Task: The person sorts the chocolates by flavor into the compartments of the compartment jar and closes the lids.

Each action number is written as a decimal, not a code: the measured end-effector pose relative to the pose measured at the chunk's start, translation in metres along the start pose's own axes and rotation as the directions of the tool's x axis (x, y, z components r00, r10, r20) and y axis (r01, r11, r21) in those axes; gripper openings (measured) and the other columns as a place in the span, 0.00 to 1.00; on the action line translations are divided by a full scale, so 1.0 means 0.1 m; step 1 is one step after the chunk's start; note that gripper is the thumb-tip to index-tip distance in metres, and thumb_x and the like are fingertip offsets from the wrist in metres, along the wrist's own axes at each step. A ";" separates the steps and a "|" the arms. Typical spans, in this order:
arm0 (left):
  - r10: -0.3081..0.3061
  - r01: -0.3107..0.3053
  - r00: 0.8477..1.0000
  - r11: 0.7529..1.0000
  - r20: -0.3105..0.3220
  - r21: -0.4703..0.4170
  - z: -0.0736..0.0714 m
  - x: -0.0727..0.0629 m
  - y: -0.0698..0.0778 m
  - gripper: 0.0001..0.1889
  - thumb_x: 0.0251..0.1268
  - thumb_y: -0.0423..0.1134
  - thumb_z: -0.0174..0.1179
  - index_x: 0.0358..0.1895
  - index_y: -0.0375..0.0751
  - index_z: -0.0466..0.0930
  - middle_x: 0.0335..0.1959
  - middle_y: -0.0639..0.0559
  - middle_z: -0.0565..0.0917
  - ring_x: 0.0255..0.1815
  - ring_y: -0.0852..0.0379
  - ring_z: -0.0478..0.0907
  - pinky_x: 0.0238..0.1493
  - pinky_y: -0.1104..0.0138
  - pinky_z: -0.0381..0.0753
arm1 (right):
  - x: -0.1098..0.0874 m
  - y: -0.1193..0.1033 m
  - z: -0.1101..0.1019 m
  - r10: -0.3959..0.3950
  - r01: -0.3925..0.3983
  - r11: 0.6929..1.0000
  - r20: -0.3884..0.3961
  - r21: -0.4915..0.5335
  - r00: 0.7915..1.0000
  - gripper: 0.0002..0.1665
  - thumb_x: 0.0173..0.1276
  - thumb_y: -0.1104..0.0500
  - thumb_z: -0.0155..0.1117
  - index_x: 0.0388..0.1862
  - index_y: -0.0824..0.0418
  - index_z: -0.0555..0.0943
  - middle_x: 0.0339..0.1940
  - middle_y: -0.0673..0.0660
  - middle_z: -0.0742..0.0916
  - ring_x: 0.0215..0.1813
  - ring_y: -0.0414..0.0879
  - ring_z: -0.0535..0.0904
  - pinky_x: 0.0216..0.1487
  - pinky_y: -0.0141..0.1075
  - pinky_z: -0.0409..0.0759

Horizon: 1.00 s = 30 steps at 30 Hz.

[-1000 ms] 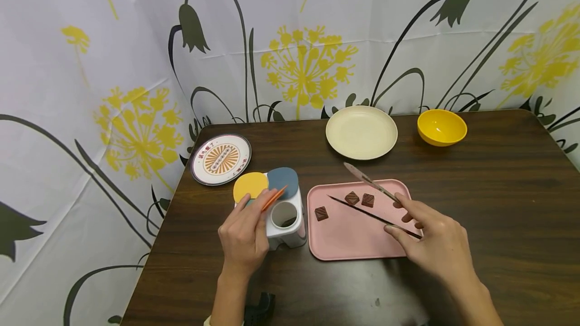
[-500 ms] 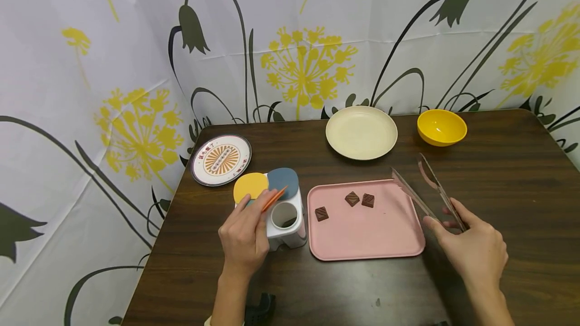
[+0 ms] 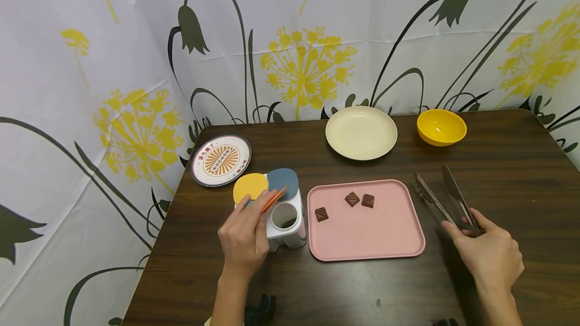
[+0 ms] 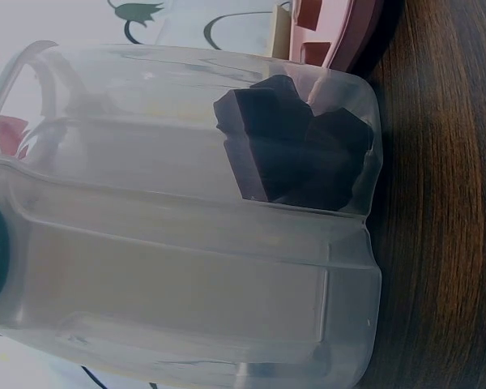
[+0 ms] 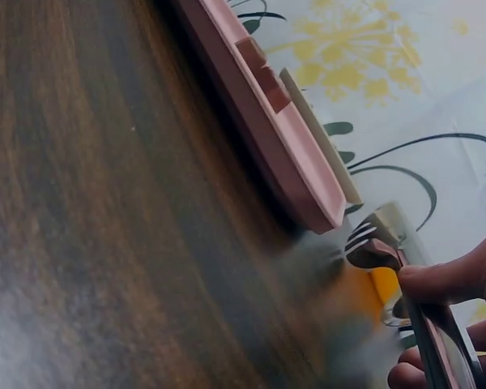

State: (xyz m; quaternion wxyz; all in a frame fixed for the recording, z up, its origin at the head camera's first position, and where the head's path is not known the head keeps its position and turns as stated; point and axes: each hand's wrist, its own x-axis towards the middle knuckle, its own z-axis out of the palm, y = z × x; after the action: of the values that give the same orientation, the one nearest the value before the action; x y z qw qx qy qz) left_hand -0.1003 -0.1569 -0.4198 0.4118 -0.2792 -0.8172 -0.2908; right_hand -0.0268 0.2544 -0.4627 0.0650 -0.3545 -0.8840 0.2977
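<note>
My left hand [image 3: 243,238] rests at the white lidded container [image 3: 296,235] and pinches its raised orange lid [image 3: 275,198]. Beneath that lid, the round opening shows something dark inside. In the left wrist view, dark chocolate pieces [image 4: 296,150] lie in one compartment of the clear body. My right hand [image 3: 491,253] holds metal tongs [image 3: 437,200] spread apart, right of the pink tray [image 3: 385,235]. One arm ends in fork prongs [image 5: 373,247], seen in the right wrist view; the tongs carry nothing. Three chocolate squares [image 3: 352,198] sit on the tray.
At the back are a cream plate [image 3: 361,132] and a yellow bowl [image 3: 441,128]. A patterned plate [image 3: 221,160] stands at the left, behind the container. Yellow [image 3: 250,186] and blue lids [image 3: 283,182] lie flat on the container. A printed curtain [image 3: 226,89] hangs behind the table.
My right hand has moved the spread tongs from over the tray to the right, beyond its edge. The left hand and the raised orange lid have stayed in place.
</note>
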 end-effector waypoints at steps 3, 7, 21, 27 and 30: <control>0.000 0.000 1.000 1.000 -0.001 0.001 0.00 0.00 0.00 0.19 0.73 0.38 0.45 0.57 0.38 0.82 0.47 0.47 0.87 0.41 0.50 0.87 0.51 0.48 0.80 | 0.01 0.01 0.01 0.008 -0.008 1.000 -0.001 0.001 1.000 0.47 0.52 0.28 0.68 0.68 0.50 0.76 0.45 0.63 0.88 0.51 0.75 0.76 0.29 0.58 0.71; 0.001 -0.001 1.000 1.000 -0.005 0.004 0.00 0.00 0.00 0.19 0.74 0.38 0.45 0.56 0.37 0.82 0.46 0.47 0.87 0.40 0.50 0.87 0.51 0.48 0.80 | 0.04 0.01 0.02 0.028 -0.028 1.000 0.015 -0.009 0.999 0.49 0.51 0.26 0.68 0.68 0.49 0.75 0.55 0.70 0.82 0.52 0.76 0.75 0.32 0.62 0.70; -0.024 0.024 0.999 1.000 0.022 -0.004 -0.02 0.00 0.01 0.19 0.73 0.38 0.45 0.57 0.39 0.82 0.46 0.48 0.87 0.42 0.50 0.87 0.53 0.49 0.79 | 0.08 0.02 0.05 0.027 -0.023 0.997 0.060 -0.069 0.998 0.57 0.50 0.22 0.64 0.73 0.50 0.69 0.60 0.77 0.75 0.50 0.78 0.74 0.30 0.61 0.70; -0.018 0.018 1.000 1.000 0.021 -0.002 -0.02 0.01 0.01 0.19 0.73 0.38 0.45 0.56 0.39 0.82 0.46 0.48 0.87 0.42 0.50 0.87 0.53 0.49 0.79 | 0.05 0.02 0.07 0.010 -0.005 0.997 0.063 -0.079 0.998 0.58 0.49 0.22 0.64 0.74 0.49 0.66 0.61 0.77 0.74 0.50 0.79 0.73 0.30 0.61 0.70; -0.021 0.021 1.000 1.000 0.023 -0.003 -0.02 0.00 0.01 0.19 0.73 0.38 0.45 0.57 0.39 0.82 0.46 0.48 0.87 0.42 0.50 0.87 0.53 0.49 0.79 | 0.05 0.02 0.07 -0.002 0.007 0.996 0.063 -0.085 0.998 0.58 0.49 0.22 0.64 0.74 0.51 0.67 0.60 0.78 0.75 0.48 0.79 0.73 0.28 0.61 0.70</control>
State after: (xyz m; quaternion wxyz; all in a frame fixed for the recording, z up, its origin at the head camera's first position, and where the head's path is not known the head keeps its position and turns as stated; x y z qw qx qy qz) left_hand -0.0989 -0.1576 -0.4182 0.3989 -0.2747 -0.8243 -0.2932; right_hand -0.0319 0.2557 -0.4704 0.0228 -0.3455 -0.8983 0.2705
